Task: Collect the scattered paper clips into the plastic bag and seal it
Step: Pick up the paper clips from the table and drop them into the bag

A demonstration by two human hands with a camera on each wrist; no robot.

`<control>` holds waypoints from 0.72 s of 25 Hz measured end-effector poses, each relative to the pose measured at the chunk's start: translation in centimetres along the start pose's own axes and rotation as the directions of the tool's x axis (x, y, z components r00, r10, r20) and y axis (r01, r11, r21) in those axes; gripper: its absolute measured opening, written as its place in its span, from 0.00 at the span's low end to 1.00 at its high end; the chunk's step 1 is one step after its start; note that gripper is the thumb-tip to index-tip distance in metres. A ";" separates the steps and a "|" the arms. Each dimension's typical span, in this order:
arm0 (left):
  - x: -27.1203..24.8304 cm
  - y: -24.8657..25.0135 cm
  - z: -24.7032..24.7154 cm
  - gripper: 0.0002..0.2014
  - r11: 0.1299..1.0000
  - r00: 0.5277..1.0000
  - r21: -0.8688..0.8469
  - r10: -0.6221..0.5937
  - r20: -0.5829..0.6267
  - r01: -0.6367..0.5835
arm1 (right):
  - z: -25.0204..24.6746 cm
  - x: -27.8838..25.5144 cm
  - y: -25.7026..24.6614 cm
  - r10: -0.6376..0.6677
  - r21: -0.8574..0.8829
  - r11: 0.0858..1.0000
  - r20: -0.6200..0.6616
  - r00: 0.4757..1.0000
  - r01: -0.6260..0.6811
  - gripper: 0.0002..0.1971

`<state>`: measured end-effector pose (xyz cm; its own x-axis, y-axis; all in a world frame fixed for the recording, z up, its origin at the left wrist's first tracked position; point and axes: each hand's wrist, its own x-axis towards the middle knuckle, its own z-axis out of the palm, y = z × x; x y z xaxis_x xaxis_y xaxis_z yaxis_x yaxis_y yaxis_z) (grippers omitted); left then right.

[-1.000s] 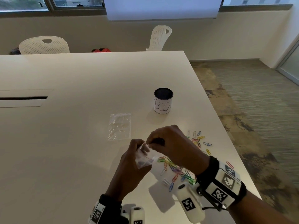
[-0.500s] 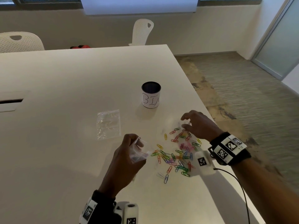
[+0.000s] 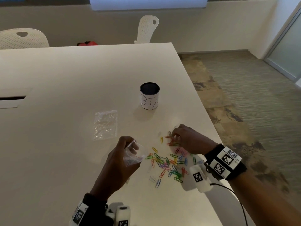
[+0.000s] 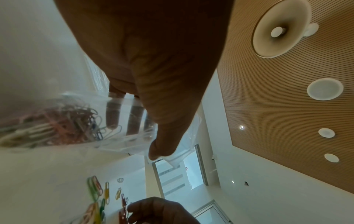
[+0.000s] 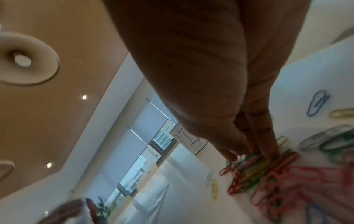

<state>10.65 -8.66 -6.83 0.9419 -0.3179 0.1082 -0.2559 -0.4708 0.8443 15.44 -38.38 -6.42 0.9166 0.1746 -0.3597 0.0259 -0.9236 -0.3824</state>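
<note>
My left hand (image 3: 128, 145) grips a small clear plastic bag (image 3: 133, 156) just above the table, mouth held open toward the right. In the left wrist view the bag (image 4: 76, 118) holds several coloured clips, with fingers inside its mouth and the thumb outside. Several coloured paper clips (image 3: 167, 163) lie scattered on the white table (image 3: 48, 144) between the hands. My right hand (image 3: 175, 136) is down at the far end of the pile. In the right wrist view its fingertips (image 5: 268, 151) and thumb close on a cluster of red, green and yellow clips (image 5: 254, 168).
A second clear bag (image 3: 105, 124) lies flat left of the pile. A white cup marked BIN (image 3: 149, 96) stands behind it. The table's right edge (image 3: 216, 132) runs close to my right hand. Two white chairs stand at the far side.
My right hand left the bag's mouth, swung right over the pile, then came down onto clips at its far end. My left hand kept hold of the bag.
</note>
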 end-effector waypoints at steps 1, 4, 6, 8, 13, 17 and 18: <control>0.0 0.1 0.1 0.24 1.000 1.000 0.004 -0.004 -0.004 0.004 | -0.1 -0.1 -0.1 -0.037 0.039 0.999 0.023 0.999 0.036 0.16; 0.0 0.4 0.5 0.24 1.000 1.000 0.024 -0.014 -0.008 0.014 | -0.9 0.1 0.1 -0.071 0.074 0.994 -0.088 0.994 0.078 0.18; 0.1 0.5 0.7 0.25 0.999 1.000 0.031 -0.021 -0.006 0.021 | -1.1 0.3 0.4 -0.057 0.035 0.997 -0.153 0.986 0.063 0.23; 0.2 0.5 0.9 0.25 0.999 1.000 0.046 -0.028 -0.002 0.028 | -0.9 0.5 0.2 -0.082 -0.024 0.997 -0.077 0.994 0.080 0.28; 0.4 0.8 1.0 0.25 0.998 1.000 0.051 -0.026 0.001 0.026 | -0.4 -0.4 -0.6 -0.221 -0.054 0.973 0.065 0.973 0.224 0.23; 0.4 1.1 1.2 0.25 0.999 1.000 0.036 -0.017 -0.002 0.017 | -0.3 -1.5 -0.3 -0.242 -0.166 0.952 0.099 0.965 0.256 0.38; 0.4 1.2 1.3 0.25 0.999 1.000 0.033 -0.011 -0.003 0.012 | -0.1 -1.5 -0.3 -0.246 -0.183 0.948 0.094 0.965 0.260 0.38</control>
<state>10.44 -10.39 -6.49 0.9455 -0.3097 0.1002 -0.2520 -0.5016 0.8276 14.12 -38.38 -5.63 0.8405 0.4278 -0.3325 0.3356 -0.8928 -0.3005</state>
